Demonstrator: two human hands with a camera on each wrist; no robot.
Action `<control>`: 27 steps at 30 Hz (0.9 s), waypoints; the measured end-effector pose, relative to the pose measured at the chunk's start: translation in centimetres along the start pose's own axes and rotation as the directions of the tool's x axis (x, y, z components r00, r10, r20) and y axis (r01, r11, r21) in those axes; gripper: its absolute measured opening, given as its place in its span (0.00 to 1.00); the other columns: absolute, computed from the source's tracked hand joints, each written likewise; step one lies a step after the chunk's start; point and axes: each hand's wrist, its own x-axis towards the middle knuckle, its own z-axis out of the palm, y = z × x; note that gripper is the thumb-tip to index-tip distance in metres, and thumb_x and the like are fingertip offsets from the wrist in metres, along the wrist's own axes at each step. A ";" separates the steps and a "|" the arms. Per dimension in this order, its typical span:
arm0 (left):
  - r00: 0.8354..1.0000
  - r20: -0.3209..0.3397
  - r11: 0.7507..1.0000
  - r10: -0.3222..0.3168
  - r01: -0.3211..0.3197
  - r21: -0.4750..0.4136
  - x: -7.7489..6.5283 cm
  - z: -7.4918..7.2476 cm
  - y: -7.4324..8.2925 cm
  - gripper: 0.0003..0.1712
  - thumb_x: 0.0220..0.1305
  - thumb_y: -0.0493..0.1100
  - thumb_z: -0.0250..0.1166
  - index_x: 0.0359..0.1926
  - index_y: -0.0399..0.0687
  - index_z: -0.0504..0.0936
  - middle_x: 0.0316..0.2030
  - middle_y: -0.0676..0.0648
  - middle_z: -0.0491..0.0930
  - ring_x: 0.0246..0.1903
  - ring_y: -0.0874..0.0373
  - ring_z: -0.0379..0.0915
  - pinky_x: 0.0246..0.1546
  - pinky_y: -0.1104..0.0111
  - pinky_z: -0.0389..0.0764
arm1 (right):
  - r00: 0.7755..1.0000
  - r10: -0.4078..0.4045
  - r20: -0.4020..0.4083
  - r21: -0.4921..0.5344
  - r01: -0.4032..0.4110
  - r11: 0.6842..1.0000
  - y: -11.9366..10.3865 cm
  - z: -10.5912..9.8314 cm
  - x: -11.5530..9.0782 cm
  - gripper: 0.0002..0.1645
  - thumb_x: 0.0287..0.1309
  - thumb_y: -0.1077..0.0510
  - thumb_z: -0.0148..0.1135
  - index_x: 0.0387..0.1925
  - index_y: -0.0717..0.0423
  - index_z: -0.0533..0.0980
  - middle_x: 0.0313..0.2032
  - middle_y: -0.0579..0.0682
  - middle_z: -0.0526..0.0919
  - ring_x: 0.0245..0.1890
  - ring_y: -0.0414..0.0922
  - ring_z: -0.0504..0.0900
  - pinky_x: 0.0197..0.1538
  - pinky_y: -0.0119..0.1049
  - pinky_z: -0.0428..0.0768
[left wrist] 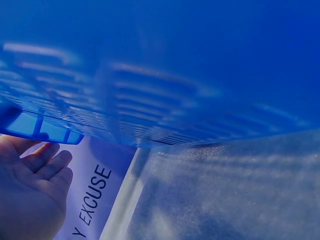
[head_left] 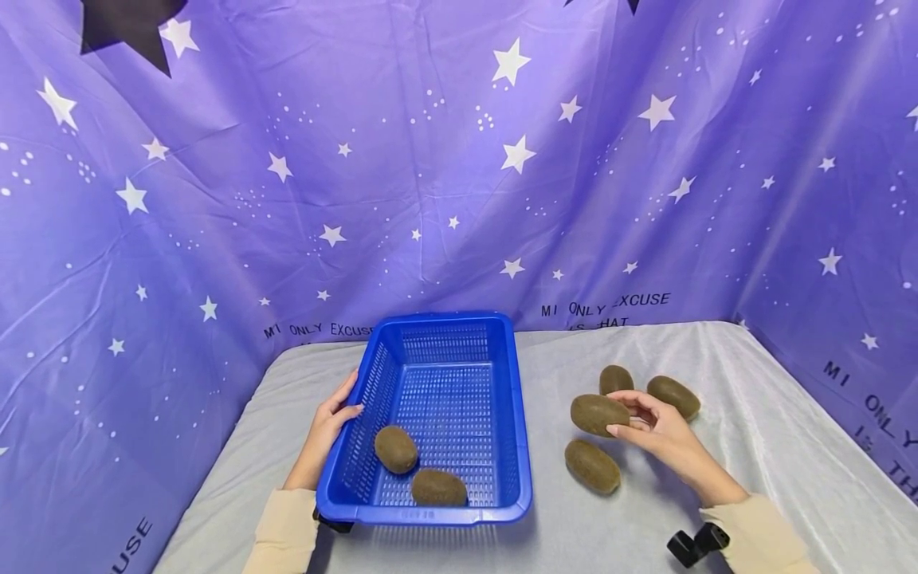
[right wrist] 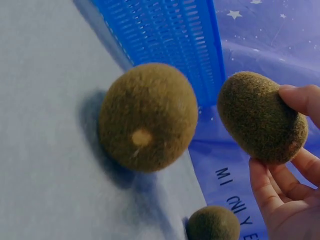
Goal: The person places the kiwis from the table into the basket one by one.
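Note:
My right hand (head_left: 656,430) pinches a brown, fuzzy kiwi (head_left: 600,414) at one end, between thumb and fingers; the right wrist view shows this kiwi (right wrist: 260,117) raised off the cloth. Three more lie around it on the table: one kiwi (head_left: 616,380) behind, one kiwi (head_left: 672,397) to the right, one kiwi (head_left: 592,466) in front. A blue plastic basket (head_left: 522,446) stands left of them, a kiwi (head_left: 396,450) and another kiwi (head_left: 439,487) at its near end. On its left rim, my left hand (head_left: 331,426) grips, with fingers (left wrist: 54,162) under the rim.
Pale grey cloth (head_left: 559,530) covers the table. Purple star-patterned curtain (head_left: 445,159) hangs behind it and along both sides. Black wrist devices show below the sleeves, the right device (head_left: 697,545) near the front edge.

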 end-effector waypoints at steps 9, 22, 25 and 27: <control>1.000 -0.006 1.000 -0.012 0.012 -0.012 0.0 0.2 0.2 0.36 0.63 0.31 0.53 0.71 0.38 0.54 0.72 0.39 0.47 0.68 0.42 0.46 0.52 0.84 0.65 | 1.000 0.011 0.003 0.012 -0.011 1.000 -1.1 0.3 0.3 0.24 0.52 0.65 0.66 0.52 0.65 0.72 0.41 0.49 0.79 0.38 0.36 0.79 0.40 0.27 0.77; 1.000 0.001 1.000 -0.012 0.012 -0.022 -0.2 0.2 0.3 0.35 0.64 0.31 0.52 0.71 0.39 0.54 0.72 0.40 0.47 0.68 0.44 0.46 0.51 0.85 0.65 | 0.999 -0.034 0.009 0.062 0.033 0.998 -2.6 1.1 0.4 0.24 0.51 0.69 0.65 0.52 0.70 0.71 0.40 0.48 0.79 0.37 0.37 0.80 0.40 0.26 0.78; 1.000 -0.002 1.000 -0.019 0.018 -0.022 -0.2 0.2 0.4 0.35 0.64 0.32 0.52 0.71 0.39 0.54 0.72 0.40 0.47 0.69 0.44 0.45 0.51 0.85 0.65 | 0.999 -0.044 -0.001 0.063 0.044 0.997 -2.9 1.2 0.4 0.25 0.51 0.69 0.65 0.52 0.69 0.71 0.40 0.48 0.79 0.37 0.36 0.79 0.40 0.26 0.77; 1.000 -0.003 1.000 -0.022 0.022 -0.020 -0.2 0.2 0.3 0.35 0.64 0.32 0.52 0.71 0.39 0.53 0.72 0.40 0.47 0.69 0.44 0.45 0.51 0.85 0.65 | 0.999 -0.045 -0.010 0.060 0.046 0.997 -3.1 1.3 0.4 0.25 0.51 0.68 0.66 0.52 0.69 0.71 0.39 0.47 0.79 0.37 0.35 0.79 0.40 0.25 0.77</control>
